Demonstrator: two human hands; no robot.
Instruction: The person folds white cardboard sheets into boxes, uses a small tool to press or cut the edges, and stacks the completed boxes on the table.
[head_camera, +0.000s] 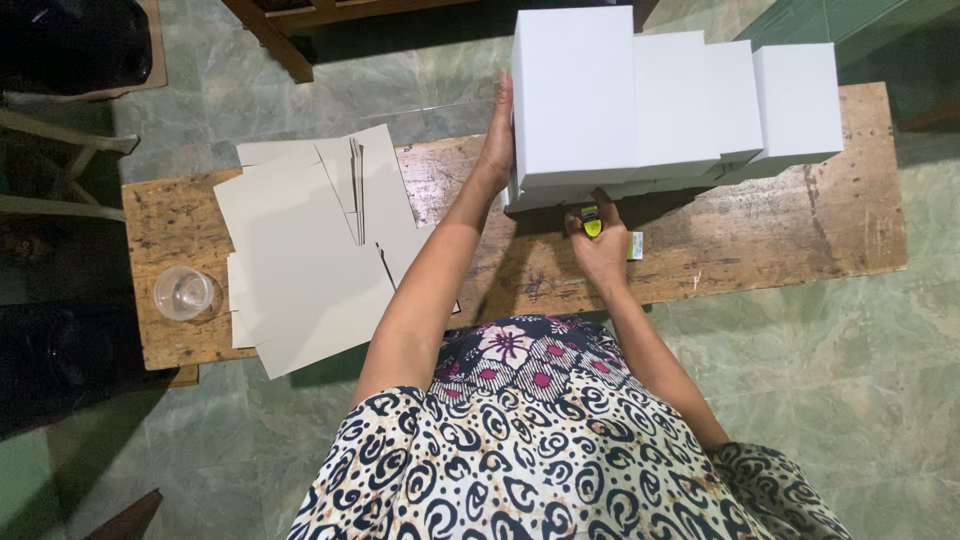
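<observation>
Tall stacks of white boxes (640, 95) stand on the right half of a worn wooden bench (760, 230). My left hand (497, 135) lies flat against the left side of the tallest stack, fingers straight. At the foot of the stacks, my right hand (598, 245) grips a small yellow-green tool (592, 224), its tip against the bottom box. A small pale object (635, 245) sits beside that hand.
A loose pile of grey cardboard sheets (310, 260) covers the bench's left half. A clear plastic cup (183, 292) stands near the left front corner. Green tiled floor surrounds the bench; dark furniture (70, 40) sits at the upper left.
</observation>
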